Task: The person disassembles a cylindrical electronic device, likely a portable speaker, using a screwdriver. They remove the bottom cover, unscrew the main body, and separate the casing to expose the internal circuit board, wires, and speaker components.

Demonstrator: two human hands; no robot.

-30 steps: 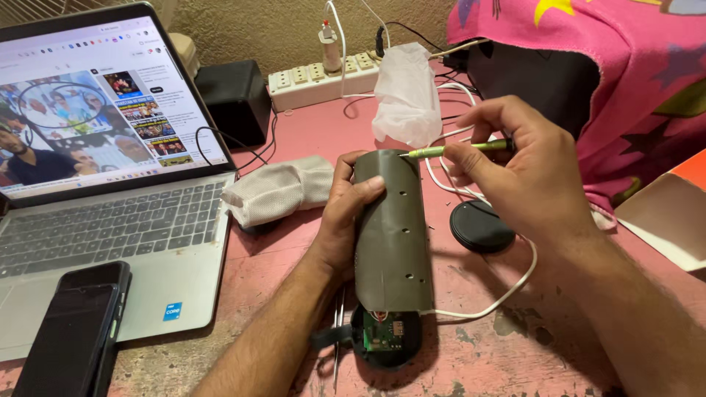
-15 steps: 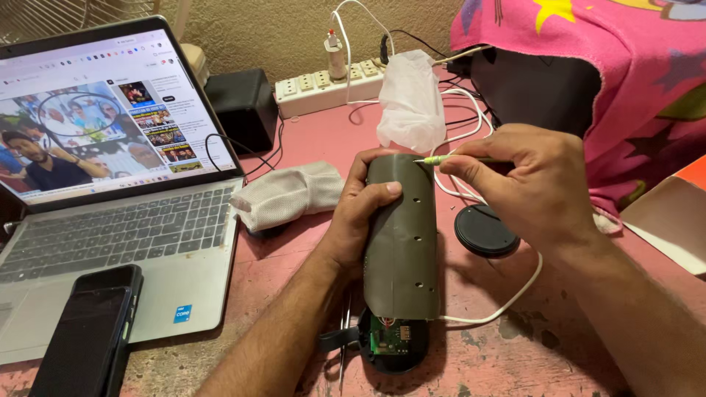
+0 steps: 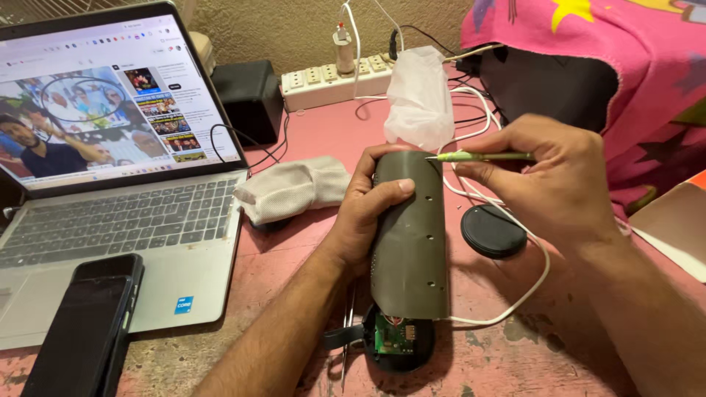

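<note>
Left hand (image 3: pixel 365 213) wrapped around olive cylindrical shell (image 3: pixel 409 235), right hand (image 3: pixel 548 180) pinching green screwdriver (image 3: pixel 482 156) at far-end hole; steady, squarely seated tip needed next.

Olive cylindrical speaker (image 3: pixel 409 235) lies lengthwise, circuit board exposed; green screwdriver (image 3: pixel 482 156) tip touches it.

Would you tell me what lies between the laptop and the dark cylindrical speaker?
In the head view, a folded whitish cloth lies there, beside the left hand.
</note>
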